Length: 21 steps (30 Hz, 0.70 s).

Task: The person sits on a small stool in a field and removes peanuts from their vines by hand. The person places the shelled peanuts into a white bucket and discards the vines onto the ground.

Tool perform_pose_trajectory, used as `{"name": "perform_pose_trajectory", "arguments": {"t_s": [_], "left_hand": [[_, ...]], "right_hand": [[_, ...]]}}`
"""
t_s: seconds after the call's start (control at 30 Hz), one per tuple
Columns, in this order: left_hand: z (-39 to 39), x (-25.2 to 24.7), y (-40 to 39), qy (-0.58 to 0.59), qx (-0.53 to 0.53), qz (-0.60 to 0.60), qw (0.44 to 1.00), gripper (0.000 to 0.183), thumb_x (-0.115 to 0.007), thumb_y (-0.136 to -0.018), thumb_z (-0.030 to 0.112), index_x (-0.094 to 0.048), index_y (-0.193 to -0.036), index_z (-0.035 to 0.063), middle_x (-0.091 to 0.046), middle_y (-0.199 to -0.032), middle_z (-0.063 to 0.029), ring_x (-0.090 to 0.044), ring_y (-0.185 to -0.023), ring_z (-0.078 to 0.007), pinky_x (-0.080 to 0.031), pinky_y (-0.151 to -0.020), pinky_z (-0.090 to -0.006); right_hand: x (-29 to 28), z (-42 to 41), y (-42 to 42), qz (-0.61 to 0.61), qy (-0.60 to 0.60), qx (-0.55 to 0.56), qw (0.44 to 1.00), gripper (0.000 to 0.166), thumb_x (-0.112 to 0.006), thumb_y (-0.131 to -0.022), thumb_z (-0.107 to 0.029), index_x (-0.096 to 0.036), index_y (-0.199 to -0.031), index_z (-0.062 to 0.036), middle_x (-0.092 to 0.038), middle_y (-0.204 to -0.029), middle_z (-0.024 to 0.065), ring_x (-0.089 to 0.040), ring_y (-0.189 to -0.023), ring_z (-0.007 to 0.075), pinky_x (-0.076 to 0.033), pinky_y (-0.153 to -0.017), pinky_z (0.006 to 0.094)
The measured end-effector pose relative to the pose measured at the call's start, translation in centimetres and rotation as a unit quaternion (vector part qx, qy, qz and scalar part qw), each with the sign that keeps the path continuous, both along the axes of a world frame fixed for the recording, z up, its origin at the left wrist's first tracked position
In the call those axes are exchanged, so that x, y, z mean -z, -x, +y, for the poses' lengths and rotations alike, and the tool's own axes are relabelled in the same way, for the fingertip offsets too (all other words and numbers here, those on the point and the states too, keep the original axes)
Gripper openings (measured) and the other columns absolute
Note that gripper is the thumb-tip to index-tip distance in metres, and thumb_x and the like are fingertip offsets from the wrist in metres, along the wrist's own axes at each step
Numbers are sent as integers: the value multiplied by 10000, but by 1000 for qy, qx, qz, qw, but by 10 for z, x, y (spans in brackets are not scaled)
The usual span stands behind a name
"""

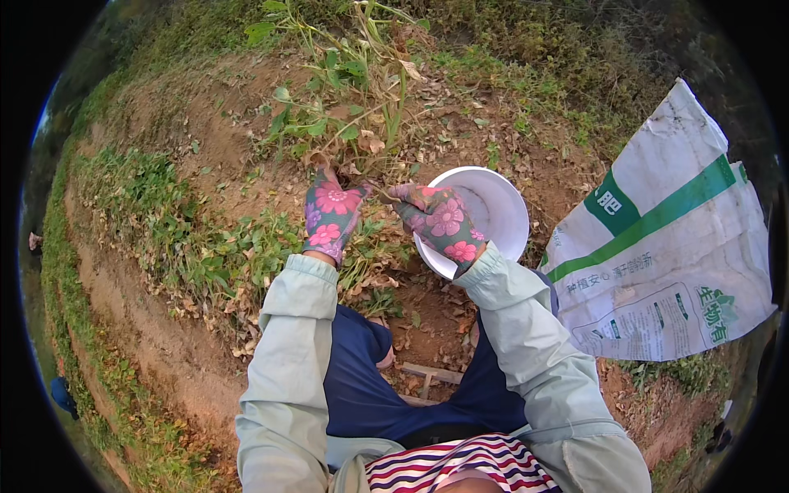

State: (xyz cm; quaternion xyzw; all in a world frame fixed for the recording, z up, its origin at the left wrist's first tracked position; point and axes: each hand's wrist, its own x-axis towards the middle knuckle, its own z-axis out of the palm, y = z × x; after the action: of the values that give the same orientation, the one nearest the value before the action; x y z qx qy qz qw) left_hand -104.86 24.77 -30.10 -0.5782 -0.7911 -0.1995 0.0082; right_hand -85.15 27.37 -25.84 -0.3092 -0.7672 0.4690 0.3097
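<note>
My left hand (333,212), in a dark floral glove, grips the lower end of an uprooted leafy plant (351,123), probably a peanut plant. Its green and dried stems spread away from me above the soil. My right hand (441,222), gloved to match, pinches a thin brown stalk at the plant's base, close to the left fingertips. Under that right wrist stands a white plastic bucket (493,197), partly covered by the hand and sleeve. The visible part of its inside is bare. Whether pods hang between the fingers cannot be made out.
A large white and green printed woven sack (653,246) lies at the right beside my leg. Pulled plants with pale pods (234,271) form a row at the left. Between my legs is a low wooden stool (431,374). Weeds (555,55) border the far soil.
</note>
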Motion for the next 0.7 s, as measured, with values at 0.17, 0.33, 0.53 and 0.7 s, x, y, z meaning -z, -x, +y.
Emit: {"name": "perform_pose_trajectory", "arguments": {"t_s": [0.17, 0.33, 0.53, 0.7], "left_hand": [[2, 2, 7, 47, 21, -108, 993, 397, -617, -760, 364, -618, -1044, 87, -593, -932, -160, -553, -907, -270, -438, -775, -350], [2, -16, -19, 73, 11, -425, 902, 364, -659, -740, 271, -636, -963, -15, -577, -982, -115, -547, -917, -193, -419, -793, -317], [-7, -40, -34, 21, 60, -630, 774, 314, -641, -746, 172, -518, -936, -46, -591, -949, -103, -535, -954, -162, -413, -827, -287], [-13, -42, -28, 29, 132, -707, 694, 296, -627, -761, 236, -640, -964, 20, -560, -1086, -106, -471, -1078, -190, -302, -960, -304]], "right_hand": [[-14, -8, 4, 112, 186, -1, 976, 258, -505, -851, -133, -550, -1099, -79, -498, -611, -2, -475, -537, 71, -394, -505, 214], [-27, -4, 2, 148, 89, 149, 974, 248, -502, -859, -94, -524, -1098, -30, -520, -677, -5, -464, -529, 61, -390, -488, 210], [8, 9, 0, -4, -89, 104, 991, 161, -594, -773, -129, -607, -905, -39, -620, -821, 111, -606, -756, 255, -472, -684, 314], [5, 7, 5, 5, -105, 138, 985, 132, -593, -758, -102, -620, -873, -43, -625, -832, 131, -608, -785, 272, -481, -686, 327]]}}
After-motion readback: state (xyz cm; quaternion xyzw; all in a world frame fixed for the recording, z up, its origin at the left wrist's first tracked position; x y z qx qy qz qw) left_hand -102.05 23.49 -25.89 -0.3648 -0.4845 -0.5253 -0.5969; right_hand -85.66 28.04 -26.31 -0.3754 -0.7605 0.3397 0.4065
